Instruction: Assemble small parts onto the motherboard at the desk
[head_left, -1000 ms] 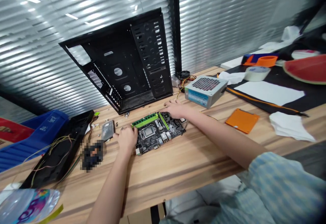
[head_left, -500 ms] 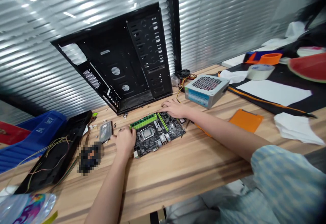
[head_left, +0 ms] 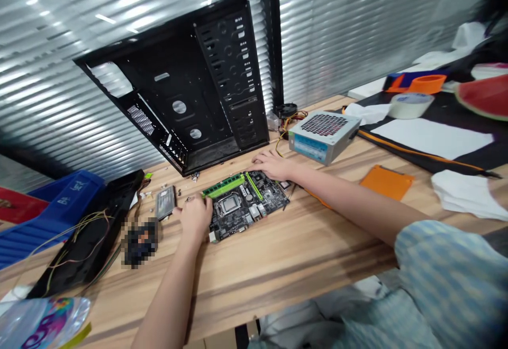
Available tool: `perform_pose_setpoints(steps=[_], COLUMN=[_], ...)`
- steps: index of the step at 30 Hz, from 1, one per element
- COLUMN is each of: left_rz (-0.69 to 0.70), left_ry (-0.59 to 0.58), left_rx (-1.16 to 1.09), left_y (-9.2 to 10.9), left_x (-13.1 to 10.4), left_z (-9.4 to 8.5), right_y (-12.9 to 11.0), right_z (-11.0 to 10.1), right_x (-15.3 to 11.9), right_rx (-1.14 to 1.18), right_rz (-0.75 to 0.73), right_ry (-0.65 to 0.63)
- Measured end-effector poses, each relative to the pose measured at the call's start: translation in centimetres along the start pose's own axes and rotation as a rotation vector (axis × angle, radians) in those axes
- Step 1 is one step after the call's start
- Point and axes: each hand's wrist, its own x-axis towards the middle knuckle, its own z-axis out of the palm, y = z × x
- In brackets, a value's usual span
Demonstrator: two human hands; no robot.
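A dark motherboard (head_left: 238,206) with green memory slots lies on the wooden table in front of me. One green memory stick (head_left: 224,185) sits in the slot along its far edge, and a processor (head_left: 229,204) shows in the metal socket. My left hand (head_left: 196,212) grips the board's left edge, its fingers closed around the corner by the memory slots. At the far right edge, my right hand (head_left: 273,166) has its fingers curled over the board; its thumb is hidden.
Behind the board stands an open black computer case (head_left: 206,90). A power supply (head_left: 324,135) with cables is to the right, near an orange sheet (head_left: 387,182). Leftward lie a metal drive (head_left: 165,202), a black panel with wires (head_left: 91,238) and a blue bin (head_left: 63,206).
The view has shifted slightly, moving the case and the right-side items a little in the picture. Both hands stay at the motherboard's edges.
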Motion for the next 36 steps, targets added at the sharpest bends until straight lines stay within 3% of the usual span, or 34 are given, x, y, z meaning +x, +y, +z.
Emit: perform_pose_setpoints(steps=[24, 36], left_rz=[0.002, 0.0], left_ry=[-0.006, -0.008], left_rx=[0.009, 0.015], left_y=[0.0, 0.2], left_x=[0.0, -0.1], left_z=[-0.3, -0.4], right_y=[-1.3, -1.2], right_z=[-0.7, -0.4], right_x=[0.4, 0.3], right_rx=[-0.005, 0.003], right_rz=[0.126, 0.104], right_ry=[-0.042, -0.017])
